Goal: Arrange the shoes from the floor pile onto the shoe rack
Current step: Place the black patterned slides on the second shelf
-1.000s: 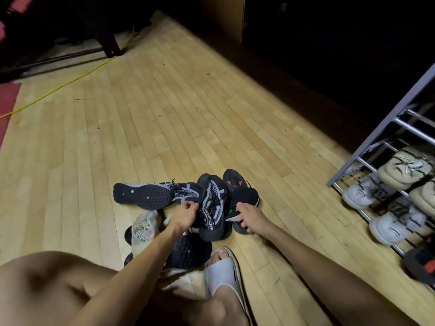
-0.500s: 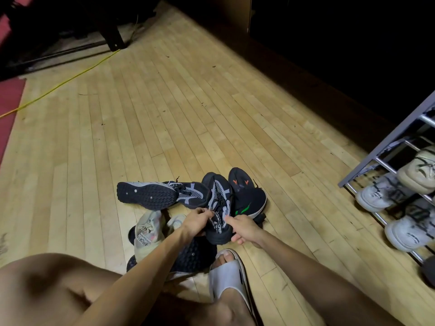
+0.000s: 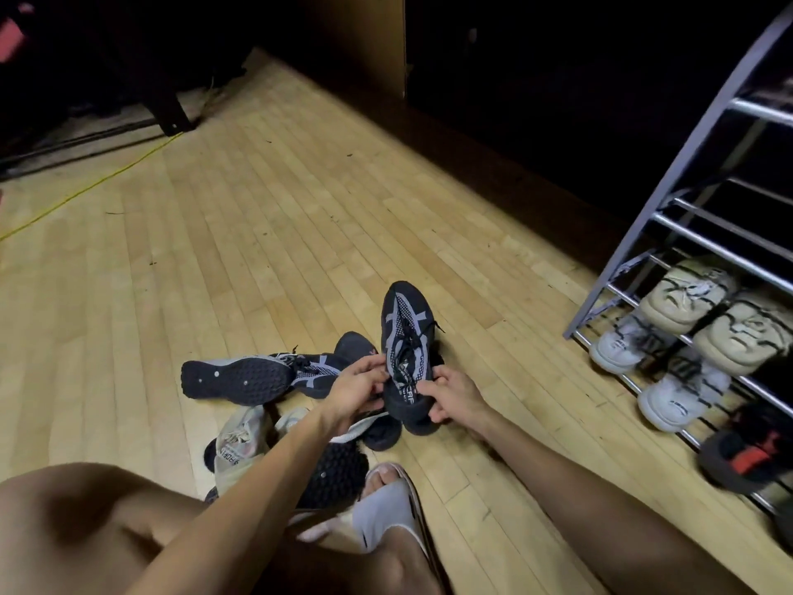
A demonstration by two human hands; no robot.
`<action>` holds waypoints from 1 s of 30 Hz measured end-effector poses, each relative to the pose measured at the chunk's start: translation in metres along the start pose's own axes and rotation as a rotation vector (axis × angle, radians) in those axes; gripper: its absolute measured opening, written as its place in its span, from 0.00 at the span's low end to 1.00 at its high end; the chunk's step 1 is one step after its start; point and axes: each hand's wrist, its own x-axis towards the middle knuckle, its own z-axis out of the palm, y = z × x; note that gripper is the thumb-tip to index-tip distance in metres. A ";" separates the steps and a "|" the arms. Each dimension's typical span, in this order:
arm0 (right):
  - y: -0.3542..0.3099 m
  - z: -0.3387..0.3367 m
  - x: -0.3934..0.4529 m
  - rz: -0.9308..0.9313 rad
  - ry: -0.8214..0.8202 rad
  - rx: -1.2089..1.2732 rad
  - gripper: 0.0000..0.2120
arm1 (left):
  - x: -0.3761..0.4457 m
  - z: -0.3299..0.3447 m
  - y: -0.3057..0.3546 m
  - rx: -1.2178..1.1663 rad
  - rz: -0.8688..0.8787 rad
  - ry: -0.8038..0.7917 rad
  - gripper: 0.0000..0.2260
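Head view. L hand and R hand each hold a grip on the black/grey sneaker, toe pointing away, raised above the floor pile. Shoe rack at right w/ beige pair and white pair on lower tiers. Wood floor.

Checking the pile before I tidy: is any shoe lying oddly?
Yes. One black and grey shoe in the floor pile lies tipped over, its studded sole facing the camera, left of the matching shoe both hands hold.
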 end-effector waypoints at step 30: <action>0.092 -0.279 -0.248 0.043 0.741 0.280 0.02 | -0.125 0.363 0.035 0.205 0.235 -0.606 0.09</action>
